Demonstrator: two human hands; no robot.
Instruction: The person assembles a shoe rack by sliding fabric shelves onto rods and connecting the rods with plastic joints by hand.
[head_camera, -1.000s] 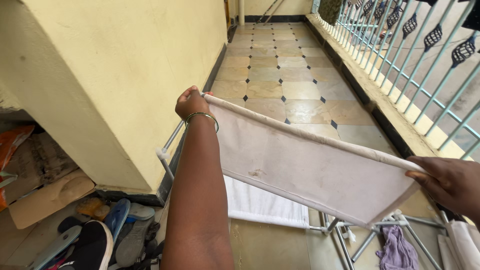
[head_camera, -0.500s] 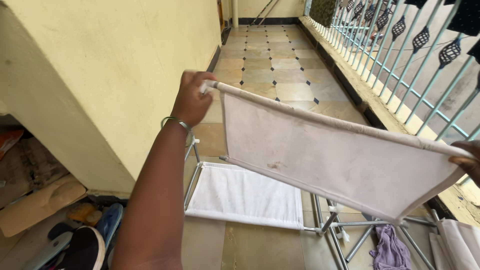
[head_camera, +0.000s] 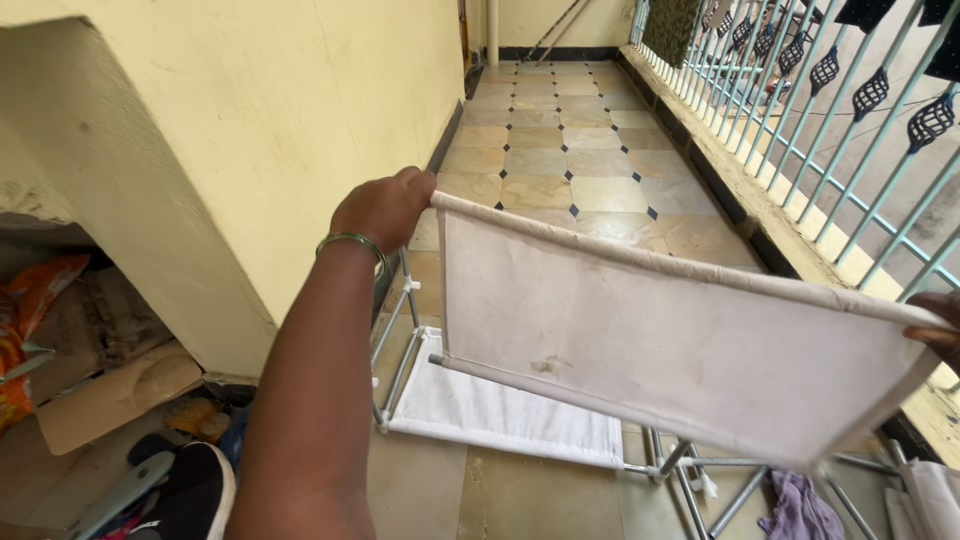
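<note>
Item: white fabric shelf panel (head_camera: 660, 345), a cloth sheet stretched between two rods, faintly stained near its lower edge. I hold it up in the air, tilted, above the metal rack frame (head_camera: 400, 330) on the tiled floor (head_camera: 560, 150).

My left hand (head_camera: 383, 207): fingers curled shut around the far end of the panel's upper rod; green bangle (head_camera: 352, 241) on that wrist.

My right hand (head_camera: 935, 325): only a sliver shows at the picture's edge, touching the panel's near upper corner; I cannot tell how its fingers are set.

Below the panel: a second white fabric shelf (head_camera: 500, 415) lying flat in the rack frame, more loose frame tubes (head_camera: 740, 480) beside it, and a purple cloth (head_camera: 800, 510) on the floor next to those.

Left of the panel: yellow wall (head_camera: 250, 130), with shoes and sandals (head_camera: 175, 490) heaped at its foot.

Right of the panel: balcony railing (head_camera: 850, 120)
</note>
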